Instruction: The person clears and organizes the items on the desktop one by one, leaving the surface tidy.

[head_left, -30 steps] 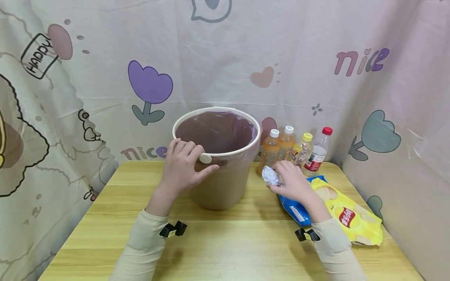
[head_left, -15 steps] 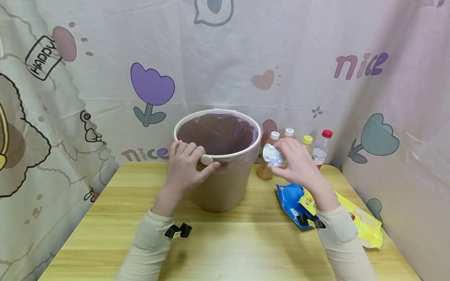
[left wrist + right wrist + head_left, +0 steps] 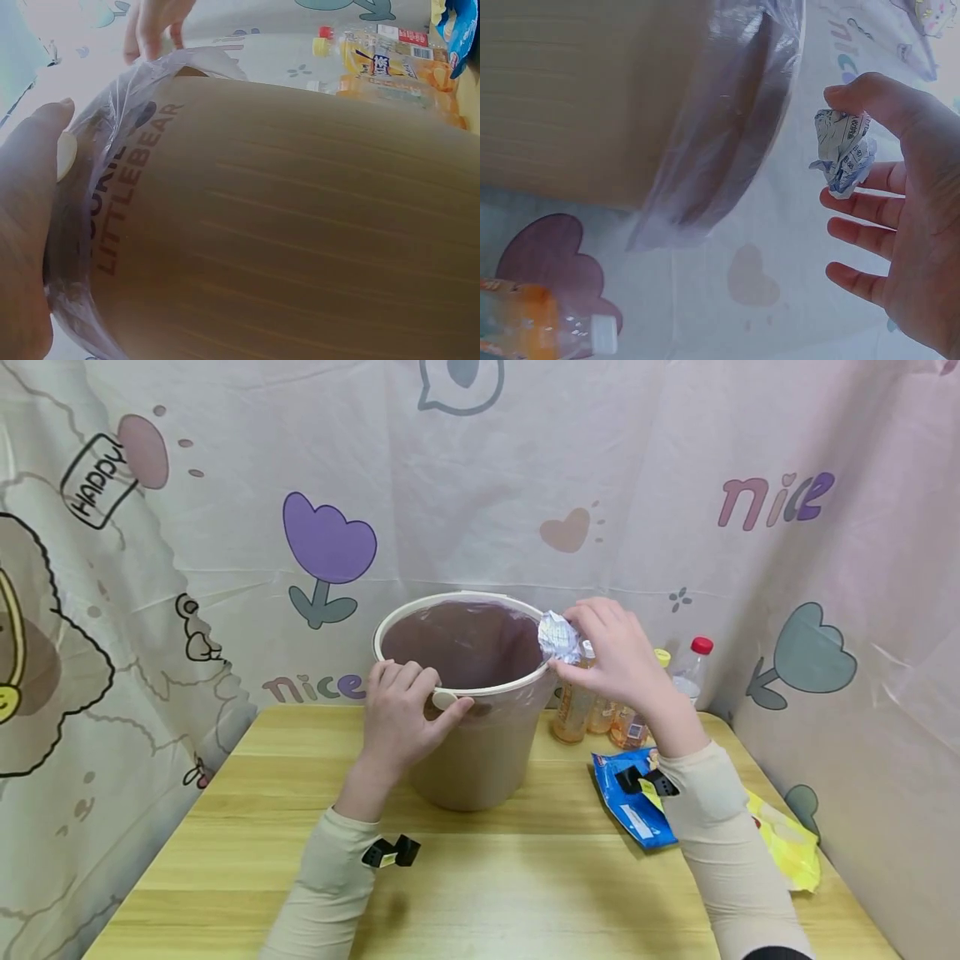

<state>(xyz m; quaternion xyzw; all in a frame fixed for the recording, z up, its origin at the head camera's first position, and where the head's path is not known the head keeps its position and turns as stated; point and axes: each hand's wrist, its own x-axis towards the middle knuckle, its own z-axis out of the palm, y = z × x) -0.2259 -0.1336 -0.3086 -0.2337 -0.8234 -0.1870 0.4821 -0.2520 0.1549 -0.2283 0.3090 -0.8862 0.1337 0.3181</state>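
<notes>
A beige trash bin (image 3: 472, 752) with a cream rim and a clear plastic liner stands on the table. My left hand (image 3: 401, 710) grips its near left rim, fingers over the edge and thumb outside, beside a round cream tab (image 3: 444, 699). Between thumb and fingers, my right hand (image 3: 618, 652) pinches a crumpled ball of printed paper (image 3: 557, 637) at the bin's right rim. In the right wrist view the paper ball (image 3: 844, 150) sits against the thumb and index finger, the other fingers spread. The left wrist view shows the bin's lettered side (image 3: 300, 217).
Several plastic bottles stand right of the bin, one with a red cap (image 3: 702, 646), partly hidden by my right hand. A blue snack bag (image 3: 633, 814) and a yellow chip bag (image 3: 791, 852) lie on the wooden table (image 3: 480, 885). A printed curtain (image 3: 465, 510) hangs behind.
My right hand has lifted the paper ball from above the snack bags, up and leftward to the bin's rim. The left hand keeps its grip on the rim.
</notes>
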